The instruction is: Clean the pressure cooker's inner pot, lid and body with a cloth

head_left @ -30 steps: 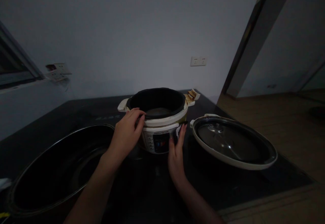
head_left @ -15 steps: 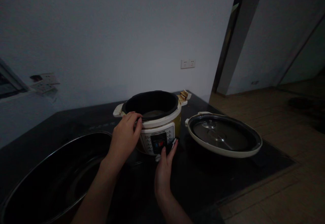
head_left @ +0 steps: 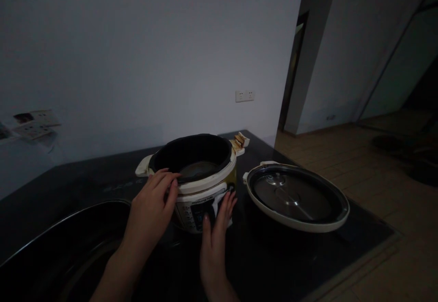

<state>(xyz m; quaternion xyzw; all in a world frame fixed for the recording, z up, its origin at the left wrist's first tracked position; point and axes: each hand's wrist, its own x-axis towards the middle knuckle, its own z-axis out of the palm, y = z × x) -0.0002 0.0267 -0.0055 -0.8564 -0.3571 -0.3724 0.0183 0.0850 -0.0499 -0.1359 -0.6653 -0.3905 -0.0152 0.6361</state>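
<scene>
A cream electric cooker (head_left: 205, 184) with a black inner pot (head_left: 191, 153) stands open on the dark counter (head_left: 273, 256). My left hand (head_left: 150, 206) grips its near left rim, with the fingers curled over the edge. Against the cooker's front control panel my right hand (head_left: 214, 242) presses a small white cloth (head_left: 218, 200), its fingers stretched over it. The cooker's lid (head_left: 296, 197) lies upside down just to the right, apart from both hands.
A large dark round basin (head_left: 68, 242) sits in the counter at the lower left. A small cream part (head_left: 240, 140) lies behind the cooker. Wall sockets (head_left: 245, 95) are on the back wall. The counter ends at the right, with a wooden floor (head_left: 359, 174) beyond.
My right hand has slid with the cloth from the cooker's right side down and across to the front panel. My left hand has stayed on the rim. The view has shifted right.
</scene>
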